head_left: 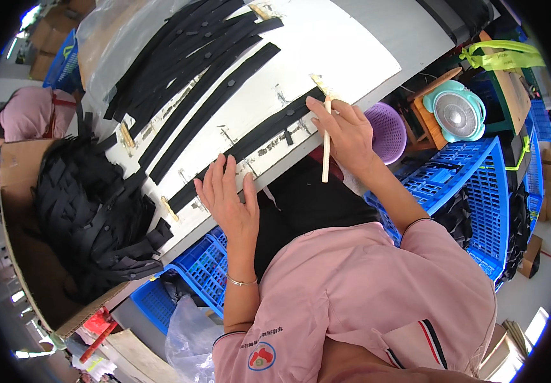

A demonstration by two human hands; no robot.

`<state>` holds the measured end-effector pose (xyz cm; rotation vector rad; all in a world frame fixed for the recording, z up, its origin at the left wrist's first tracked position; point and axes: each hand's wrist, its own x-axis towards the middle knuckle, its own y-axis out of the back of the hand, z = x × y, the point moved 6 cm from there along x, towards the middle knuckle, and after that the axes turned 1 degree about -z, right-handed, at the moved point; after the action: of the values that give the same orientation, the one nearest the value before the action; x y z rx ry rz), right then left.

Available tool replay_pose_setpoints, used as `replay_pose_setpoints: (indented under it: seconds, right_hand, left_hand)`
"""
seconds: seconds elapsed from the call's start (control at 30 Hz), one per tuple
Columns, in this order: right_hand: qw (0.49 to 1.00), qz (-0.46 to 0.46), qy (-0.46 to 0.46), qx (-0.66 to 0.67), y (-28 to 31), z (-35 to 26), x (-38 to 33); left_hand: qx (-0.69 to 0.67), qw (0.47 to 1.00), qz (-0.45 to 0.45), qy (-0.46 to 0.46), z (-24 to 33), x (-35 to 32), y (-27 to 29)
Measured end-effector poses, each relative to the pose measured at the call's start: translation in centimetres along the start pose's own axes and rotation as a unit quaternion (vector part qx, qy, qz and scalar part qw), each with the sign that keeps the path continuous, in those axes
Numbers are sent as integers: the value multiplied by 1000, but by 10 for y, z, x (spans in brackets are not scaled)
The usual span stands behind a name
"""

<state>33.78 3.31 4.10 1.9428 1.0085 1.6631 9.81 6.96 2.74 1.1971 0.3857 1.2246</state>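
Note:
A long black fabric strip [266, 134] lies slantwise along the near edge of the white work board [358, 51]. My left hand [230, 198] rests with spread fingers on the strip's lower left part. At its upper right end, my right hand [345, 131] is closed around a slim cream-coloured stick [326, 143], which looks like a marking pencil. The stick's upper tip is beside a yellowish tape mark [319, 83] at the strip's end. Another tape mark [170, 209] sits by the strip's other end. A small dark tab lies below the strip.
Many black strips [186, 48] are laid out farther back on the board. A cardboard box [16, 210] heaped with black strips stands at left. Blue plastic crates [486, 210], a purple basket [387, 131] and a teal fan [455, 112] are at right. Another person in pink sits far left.

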Motion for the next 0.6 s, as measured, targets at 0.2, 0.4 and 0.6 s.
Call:
replay_pose_setpoints:
  seconds: [0.2,0.4,0.6]
  right_hand:
    - [999,5,8,-47,-6,5,-9]
    - [999,21,5,-43,-5,2,-8]
    - [1000,11,-5,-19,-6,12,-9]
  left_hand:
    - [-23,1000,-10,18,3,4,2]
    - [-118,993,29,-4,39,37,-10]
    - [-198,980,6,-16,68,76,-48]
